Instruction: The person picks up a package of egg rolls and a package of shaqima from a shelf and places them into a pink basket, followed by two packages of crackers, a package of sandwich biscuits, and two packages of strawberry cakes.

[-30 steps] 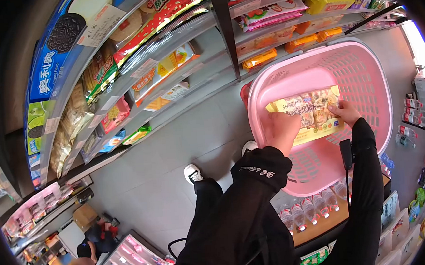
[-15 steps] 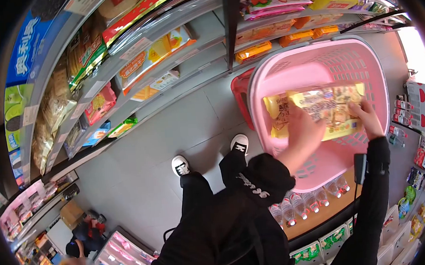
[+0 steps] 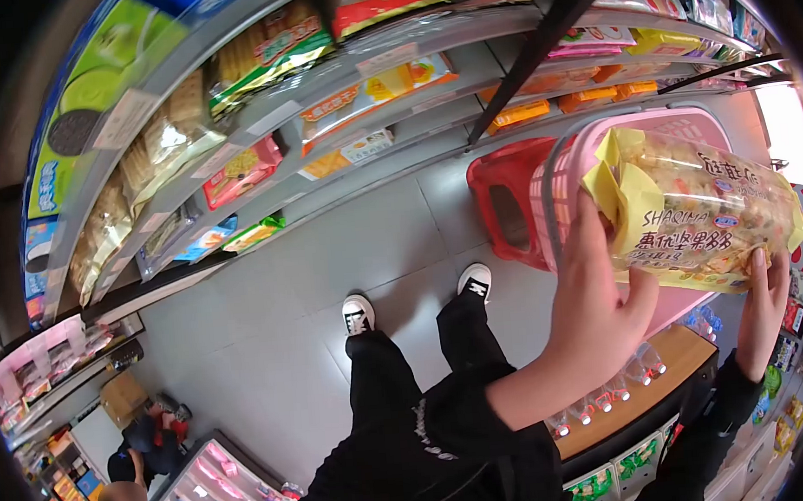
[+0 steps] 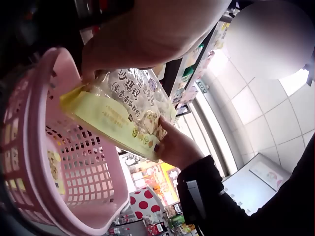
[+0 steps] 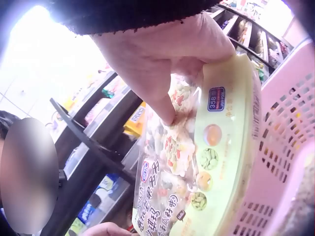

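Both hands hold a clear and yellow bag of shaqima (image 3: 697, 216) up over the pink basket (image 3: 552, 207). My left hand (image 3: 599, 283) grips the bag's left end, thumb along its front lower edge. At the lower right corner, my right hand (image 3: 767, 304) pinches it between fingers and thumb. From the right wrist view, the right thumb presses the printed front of the bag (image 5: 172, 152). Inside the basket (image 4: 98, 216), the left wrist view shows part of another yellow package (image 4: 55, 164). In the head view the held bag hides most of the basket's inside.
A red stool (image 3: 501, 202) stands beside the basket. Shelves of packaged snacks (image 3: 237, 169) line the far side. Water bottles (image 3: 603, 399) lie on a wooden-topped counter (image 3: 679, 361) below the basket. Another person (image 3: 141, 455) is low down at the far left.
The shaqima bag has risen out of the basket toward the head camera, held by both hands. Earlier, two such bags overlapped in the basket. The head view has shifted, showing more red stool.
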`<control>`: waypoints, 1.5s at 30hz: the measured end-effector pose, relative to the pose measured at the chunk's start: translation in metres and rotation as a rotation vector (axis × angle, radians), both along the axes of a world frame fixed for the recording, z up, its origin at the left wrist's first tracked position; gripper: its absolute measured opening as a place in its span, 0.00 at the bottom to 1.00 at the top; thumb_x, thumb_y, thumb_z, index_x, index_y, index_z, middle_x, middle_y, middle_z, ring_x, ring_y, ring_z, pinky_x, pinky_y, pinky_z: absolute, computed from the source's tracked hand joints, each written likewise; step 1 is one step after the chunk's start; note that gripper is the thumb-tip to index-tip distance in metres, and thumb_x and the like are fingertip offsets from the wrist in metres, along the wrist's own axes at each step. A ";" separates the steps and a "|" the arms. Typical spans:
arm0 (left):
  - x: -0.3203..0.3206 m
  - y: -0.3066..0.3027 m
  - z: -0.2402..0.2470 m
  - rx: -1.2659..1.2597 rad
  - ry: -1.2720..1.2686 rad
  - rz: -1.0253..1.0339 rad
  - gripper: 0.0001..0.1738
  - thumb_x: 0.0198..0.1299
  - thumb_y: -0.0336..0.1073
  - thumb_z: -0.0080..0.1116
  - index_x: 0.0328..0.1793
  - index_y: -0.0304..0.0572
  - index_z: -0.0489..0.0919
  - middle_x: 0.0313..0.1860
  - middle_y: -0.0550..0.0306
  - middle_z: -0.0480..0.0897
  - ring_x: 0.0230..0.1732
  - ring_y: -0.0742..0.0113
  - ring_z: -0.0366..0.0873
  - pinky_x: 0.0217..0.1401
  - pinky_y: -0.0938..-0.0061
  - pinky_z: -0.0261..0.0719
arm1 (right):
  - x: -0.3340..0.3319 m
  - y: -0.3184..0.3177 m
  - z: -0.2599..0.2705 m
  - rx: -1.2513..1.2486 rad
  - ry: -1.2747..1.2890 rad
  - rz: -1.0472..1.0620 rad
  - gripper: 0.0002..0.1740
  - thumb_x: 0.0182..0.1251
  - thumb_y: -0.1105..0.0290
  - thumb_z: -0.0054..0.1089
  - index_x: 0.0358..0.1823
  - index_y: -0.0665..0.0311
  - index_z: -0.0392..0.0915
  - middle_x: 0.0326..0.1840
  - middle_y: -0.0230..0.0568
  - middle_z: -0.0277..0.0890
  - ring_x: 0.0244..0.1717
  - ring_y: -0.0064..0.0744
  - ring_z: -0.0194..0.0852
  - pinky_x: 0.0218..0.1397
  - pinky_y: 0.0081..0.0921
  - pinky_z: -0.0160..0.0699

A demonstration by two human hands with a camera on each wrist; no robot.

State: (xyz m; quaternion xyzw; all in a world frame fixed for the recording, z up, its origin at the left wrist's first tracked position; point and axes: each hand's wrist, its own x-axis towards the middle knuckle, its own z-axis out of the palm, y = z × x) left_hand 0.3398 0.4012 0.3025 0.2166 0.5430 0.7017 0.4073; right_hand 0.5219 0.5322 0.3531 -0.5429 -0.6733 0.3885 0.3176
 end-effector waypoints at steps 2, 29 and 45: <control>-0.023 -0.027 0.004 0.052 0.065 0.067 0.38 0.47 0.24 0.49 0.62 0.24 0.44 0.53 0.36 0.62 0.55 0.49 0.62 0.55 0.69 0.61 | -0.023 -0.028 0.005 0.024 0.027 0.001 0.22 0.63 0.67 0.44 0.57 0.69 0.57 0.52 0.38 0.63 0.52 0.22 0.60 0.54 0.19 0.56; -0.271 -0.363 -0.244 -0.594 -0.159 0.443 0.20 0.57 0.43 0.48 0.46 0.32 0.66 0.39 0.59 0.71 0.40 0.76 0.65 0.45 0.81 0.62 | -0.315 -0.310 -0.309 -0.889 0.073 0.415 0.31 0.60 0.51 0.45 0.52 0.72 0.60 0.48 0.41 0.65 0.51 0.25 0.59 0.54 0.20 0.55; -0.349 -0.307 -0.424 -0.527 -0.160 0.316 0.12 0.56 0.41 0.51 0.42 0.43 0.71 0.40 0.67 0.73 0.40 0.78 0.67 0.47 0.82 0.62 | -0.375 -0.244 -0.506 -0.625 -0.026 0.640 0.32 0.50 0.45 0.53 0.48 0.63 0.69 0.44 0.50 0.66 0.52 0.42 0.57 0.54 0.31 0.58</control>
